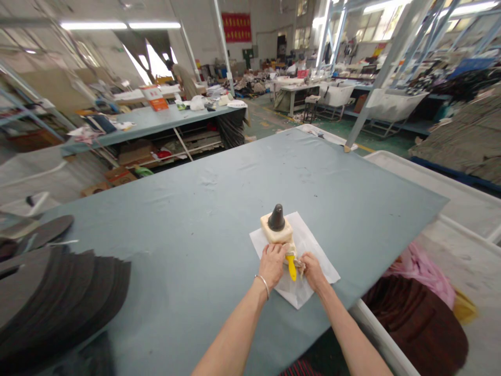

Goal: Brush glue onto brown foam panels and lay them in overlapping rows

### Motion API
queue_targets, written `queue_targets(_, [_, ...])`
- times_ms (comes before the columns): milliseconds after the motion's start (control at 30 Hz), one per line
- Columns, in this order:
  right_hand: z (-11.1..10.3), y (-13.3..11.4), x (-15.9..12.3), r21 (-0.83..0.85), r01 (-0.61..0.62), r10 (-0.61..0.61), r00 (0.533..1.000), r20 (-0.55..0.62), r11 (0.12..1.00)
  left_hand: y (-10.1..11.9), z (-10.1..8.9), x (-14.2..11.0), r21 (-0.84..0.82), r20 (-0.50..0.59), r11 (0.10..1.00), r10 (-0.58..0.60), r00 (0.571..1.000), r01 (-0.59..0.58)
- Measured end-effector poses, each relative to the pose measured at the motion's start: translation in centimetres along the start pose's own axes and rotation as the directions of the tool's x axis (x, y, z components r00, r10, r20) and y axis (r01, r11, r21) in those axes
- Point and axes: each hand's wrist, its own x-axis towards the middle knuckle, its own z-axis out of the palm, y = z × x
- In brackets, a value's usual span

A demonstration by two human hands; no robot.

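Some indistinct scrap (301,267) in right hand (313,270), left hand (273,263) at cream block (277,236), grip unclear

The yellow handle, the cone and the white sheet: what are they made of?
Handle: likely plastic, smooth and evenly bright. Cone: perhaps plastic too, dark with a soft sheen. Sheet: maybe paper or film, matte, thin, straight-edged.

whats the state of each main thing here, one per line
white sheet: spread out on the table
cream block: resting on the white sheet
black cone: tip up, atop the cream block
left hand: at the cream block's near end
right hand: curled, any held item unclear
yellow handle: uncovered, between the hands
dark pieces: stacked, edges staggered
ceiling tubes: lit
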Motion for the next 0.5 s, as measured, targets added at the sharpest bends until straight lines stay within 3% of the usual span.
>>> queue_targets(100, [-0.7, -0.8, 0.0, -0.217, 0.067, -0.041, 0.992, 0.121, 0.974, 0.0, 0.0, 0.0, 0.004, -0.009, 1.000, 0.002, 1.000, -0.002])
queue_targets(233, [-1.0, -1.3, -0.1, -0.524, 0.304, -0.235, 0.952, 0.195, 0.796, -0.1, 0.1, 0.0, -0.001, -0.025, 1.000, -0.002, 1.000, 0.002])
queue_targets(400, [-1.3, -1.1, 0.0, -0.688, 0.402, -0.287, 0.915, 0.283, 0.605, -0.3, 0.3, 0.0, -0.009, -0.022, 1.000, -0.008, 1.000, 0.008])
queue_targets(500, [-1.3, -0.7, 0.1, -0.702, 0.397, -0.310, 0.915, 0.257, 0.591, -0.3, 0.3, 0.0, -0.007, -0.029, 1.000, -0.008, 1.000, 0.008])
